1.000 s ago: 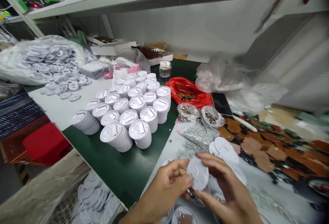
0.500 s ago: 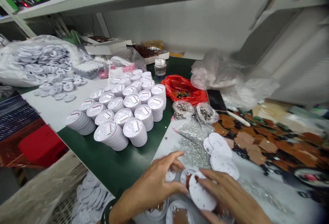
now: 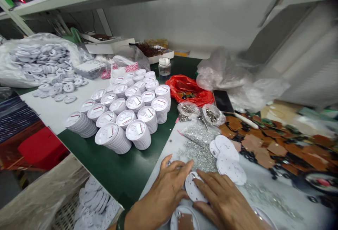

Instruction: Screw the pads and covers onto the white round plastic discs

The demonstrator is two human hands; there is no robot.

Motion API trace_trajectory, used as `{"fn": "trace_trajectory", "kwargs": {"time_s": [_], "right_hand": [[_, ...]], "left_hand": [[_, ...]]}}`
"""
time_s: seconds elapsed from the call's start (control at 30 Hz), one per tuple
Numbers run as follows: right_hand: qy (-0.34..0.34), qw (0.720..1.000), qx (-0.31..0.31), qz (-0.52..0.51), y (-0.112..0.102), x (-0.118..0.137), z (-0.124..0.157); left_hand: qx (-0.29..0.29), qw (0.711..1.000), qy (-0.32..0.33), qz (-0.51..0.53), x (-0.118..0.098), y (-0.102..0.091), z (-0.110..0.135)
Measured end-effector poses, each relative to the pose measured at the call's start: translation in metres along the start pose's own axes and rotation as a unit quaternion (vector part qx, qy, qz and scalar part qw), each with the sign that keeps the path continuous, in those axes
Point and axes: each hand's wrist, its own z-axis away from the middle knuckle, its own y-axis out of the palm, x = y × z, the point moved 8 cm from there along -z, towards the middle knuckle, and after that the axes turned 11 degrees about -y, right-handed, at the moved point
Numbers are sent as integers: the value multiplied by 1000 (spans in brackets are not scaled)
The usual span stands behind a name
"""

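The left hand point(image 3: 162, 196) and right hand point(image 3: 224, 202) flank a white perforated plastic disc point(image 3: 193, 187), fingers spread and unclenched, fingertips against its edges, not gripping it. A heap of silver rhinestones point(image 3: 198, 154) lies just beyond the disc; more white discs point(image 3: 229, 166) lie to its right.

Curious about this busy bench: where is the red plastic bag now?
In the head view, the red plastic bag lies on the green bench, right of the stacks of white discs and behind two small clear bags of metal parts.
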Motion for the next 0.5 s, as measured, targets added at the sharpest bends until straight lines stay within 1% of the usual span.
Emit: {"fn": "trace_trajectory", "kwargs": {"time_s": [0.07, 0.13, 0.2, 0.27, 0.33, 0.37, 0.43, 0.47, 0.5], "right_hand": [[-13, 999, 0, -31, 1, -3, 1], [5, 997, -9, -71, -2, -9, 3], [28, 995, -30, -95, -6, -12, 5], [28, 994, -36, -100, -10, -8, 6], [16, 994, -42, -104, -15, -2, 4], [26, 992, -52, -114, -18, -1, 3], [91, 979, -79, -167, -23, -10, 0], [142, 964, -82, -211, -23, -17, -1], [194, 943, -73, -262, -20, -24, -1]], "left_hand": [[-7, 1000, 2, 6, -1, -3, 0], [-9, 1000, 5, 18, -5, -7, 0], [-7, 999, -10, 48, -8, -13, 0], [-18, 993, -59, 96, -8, -22, -1], [-38, 982, -114, 149, -7, -30, -2], [-46, 975, -133, 175, -7, -32, -2], [-59, 962, -150, 220, -10, -34, -3], [-68, 957, -154, 238, -11, -35, -2], [-78, 952, -156, 252, -12, -35, -1]]}}
